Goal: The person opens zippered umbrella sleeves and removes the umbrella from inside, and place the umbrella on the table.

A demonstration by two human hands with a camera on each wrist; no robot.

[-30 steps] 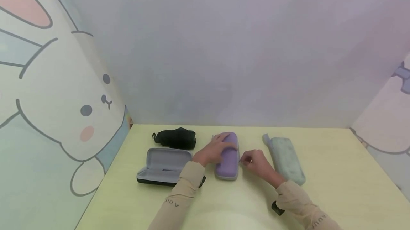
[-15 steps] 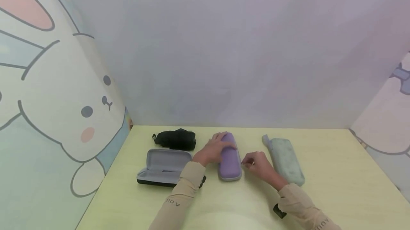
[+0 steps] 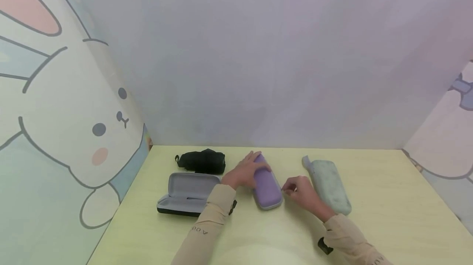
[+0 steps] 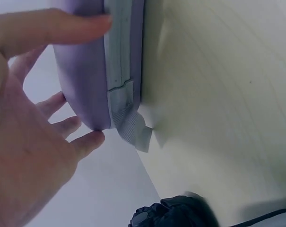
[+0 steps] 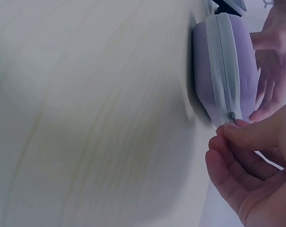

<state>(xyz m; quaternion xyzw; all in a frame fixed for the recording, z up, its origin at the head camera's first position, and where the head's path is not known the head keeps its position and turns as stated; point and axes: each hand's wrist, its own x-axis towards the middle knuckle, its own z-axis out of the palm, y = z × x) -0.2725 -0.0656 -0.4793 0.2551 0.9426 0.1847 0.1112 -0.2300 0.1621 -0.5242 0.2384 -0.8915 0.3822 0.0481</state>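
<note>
A purple zip case [image 3: 267, 191] lies aslant on the table in the middle of the head view. My left hand [image 3: 244, 173] grips its far part, thumb across the case and fingertips at the far end. In the left wrist view a ribbed grey fabric tab [image 4: 132, 126] sticks out at the end of the grey zipper band [image 4: 118, 47]. On the case's right side, my right hand [image 3: 304, 193] pinches the small metal zipper pull [image 5: 231, 116] between thumb and forefinger. The zipper behind the pull looks closed in the right wrist view.
An open hard case [image 3: 192, 203] with grey lining stands left, partly behind the left sleeve. A black folded pouch [image 3: 202, 161] lies behind it. A pale green case [image 3: 330, 187] with a fabric tab lies right of the right hand. A wall rises behind the table.
The near end of the purple case has swung to the right. My right hand has moved slightly right and nearer with the zipper pull, while the left hand has stayed almost in place.
</note>
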